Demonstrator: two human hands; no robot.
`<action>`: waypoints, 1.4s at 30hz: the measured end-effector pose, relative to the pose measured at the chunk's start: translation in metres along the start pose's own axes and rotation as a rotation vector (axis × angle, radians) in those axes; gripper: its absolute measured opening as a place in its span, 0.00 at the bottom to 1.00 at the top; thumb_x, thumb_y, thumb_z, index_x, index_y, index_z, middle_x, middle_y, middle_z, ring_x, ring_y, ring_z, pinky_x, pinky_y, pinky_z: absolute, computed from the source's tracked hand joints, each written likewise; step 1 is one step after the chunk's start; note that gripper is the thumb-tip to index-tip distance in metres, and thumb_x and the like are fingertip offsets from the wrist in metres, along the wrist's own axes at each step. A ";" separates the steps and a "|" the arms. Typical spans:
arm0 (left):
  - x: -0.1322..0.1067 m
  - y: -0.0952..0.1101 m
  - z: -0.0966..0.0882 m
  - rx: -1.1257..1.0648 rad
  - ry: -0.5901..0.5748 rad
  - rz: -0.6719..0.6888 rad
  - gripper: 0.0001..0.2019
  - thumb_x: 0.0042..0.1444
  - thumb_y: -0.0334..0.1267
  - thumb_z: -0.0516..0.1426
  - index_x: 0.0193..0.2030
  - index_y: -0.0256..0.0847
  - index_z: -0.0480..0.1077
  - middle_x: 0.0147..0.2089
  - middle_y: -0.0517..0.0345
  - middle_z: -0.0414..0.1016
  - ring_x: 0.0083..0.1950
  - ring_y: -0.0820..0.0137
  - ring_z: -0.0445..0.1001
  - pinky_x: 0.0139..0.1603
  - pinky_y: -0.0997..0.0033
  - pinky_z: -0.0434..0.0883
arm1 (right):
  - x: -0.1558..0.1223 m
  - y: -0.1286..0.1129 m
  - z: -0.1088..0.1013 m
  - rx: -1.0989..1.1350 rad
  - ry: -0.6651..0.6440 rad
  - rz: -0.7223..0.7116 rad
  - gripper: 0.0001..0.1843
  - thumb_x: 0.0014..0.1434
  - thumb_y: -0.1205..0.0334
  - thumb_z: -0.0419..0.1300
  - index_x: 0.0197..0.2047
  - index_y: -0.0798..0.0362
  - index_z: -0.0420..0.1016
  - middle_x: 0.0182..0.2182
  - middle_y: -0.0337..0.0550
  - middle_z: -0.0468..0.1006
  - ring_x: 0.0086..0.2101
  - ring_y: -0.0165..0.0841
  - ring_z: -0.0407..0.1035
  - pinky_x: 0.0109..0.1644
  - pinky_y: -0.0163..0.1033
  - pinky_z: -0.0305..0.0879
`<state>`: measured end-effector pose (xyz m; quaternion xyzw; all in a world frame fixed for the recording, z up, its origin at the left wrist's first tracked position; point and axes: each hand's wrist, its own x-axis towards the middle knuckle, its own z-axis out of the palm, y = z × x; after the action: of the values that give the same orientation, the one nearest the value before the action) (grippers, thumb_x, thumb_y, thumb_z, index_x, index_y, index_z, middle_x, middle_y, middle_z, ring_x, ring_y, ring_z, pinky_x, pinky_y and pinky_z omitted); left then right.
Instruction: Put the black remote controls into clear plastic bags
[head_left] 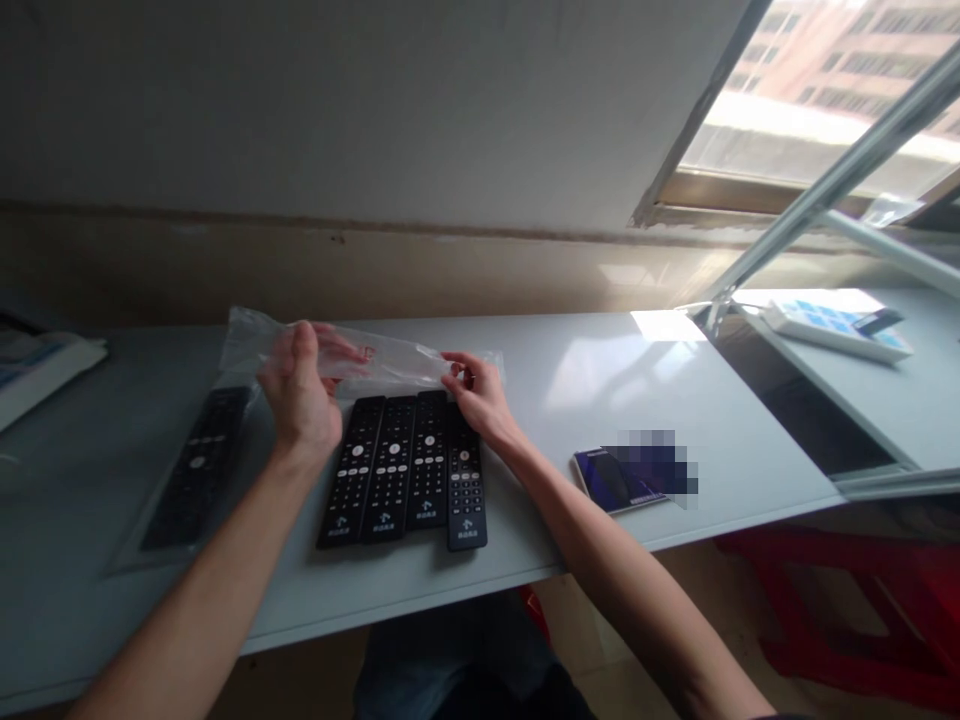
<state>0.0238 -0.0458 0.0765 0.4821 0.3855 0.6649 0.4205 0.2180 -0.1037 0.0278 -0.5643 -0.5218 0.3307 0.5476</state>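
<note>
A clear plastic bag (401, 355) stretches between my two hands above the far part of the table. My left hand (304, 400) grips its left part, thumb up, with the fingers showing through the film. My right hand (480, 395) pinches the bag's right end between thumb and fingers. Below them, several black remote controls lie side by side, among them one remote (352, 475) at the left of the row and a lower-set one (466, 500) at the right, partly under my right hand. Left of my left forearm lies another remote (196, 465) inside a clear bag.
A dark blue booklet (615, 480), partly pixelated, lies right of my right forearm on the grey table (525, 545). A white box (840, 330) is on the surface at far right. Red stools (847, 610) stand below. A wall closes off the back.
</note>
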 end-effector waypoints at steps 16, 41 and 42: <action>0.004 0.002 -0.003 -0.089 -0.120 -0.171 0.37 0.57 0.78 0.57 0.32 0.40 0.77 0.26 0.57 0.73 0.26 0.71 0.70 0.24 0.70 0.64 | -0.007 -0.023 -0.008 0.358 0.037 0.156 0.20 0.54 0.43 0.73 0.36 0.50 0.75 0.34 0.40 0.78 0.35 0.31 0.69 0.41 0.38 0.68; 0.014 -0.007 -0.015 -0.286 -0.116 -0.274 0.33 0.45 0.54 0.78 0.53 0.44 0.75 0.39 0.63 0.86 0.30 0.70 0.84 0.29 0.73 0.80 | -0.008 -0.018 -0.006 0.432 0.039 0.141 0.23 0.54 0.52 0.74 0.50 0.49 0.76 0.31 0.33 0.77 0.32 0.29 0.68 0.40 0.39 0.67; 0.014 -0.007 -0.014 -0.285 -0.114 -0.260 0.32 0.44 0.53 0.79 0.52 0.43 0.75 0.37 0.63 0.85 0.30 0.70 0.83 0.29 0.73 0.81 | -0.008 -0.019 -0.007 0.447 0.055 0.141 0.22 0.54 0.53 0.74 0.49 0.49 0.77 0.31 0.33 0.76 0.32 0.29 0.68 0.39 0.38 0.66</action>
<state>0.0092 -0.0321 0.0716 0.4008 0.3220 0.6244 0.5880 0.2181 -0.1161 0.0455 -0.4729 -0.3798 0.4601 0.6484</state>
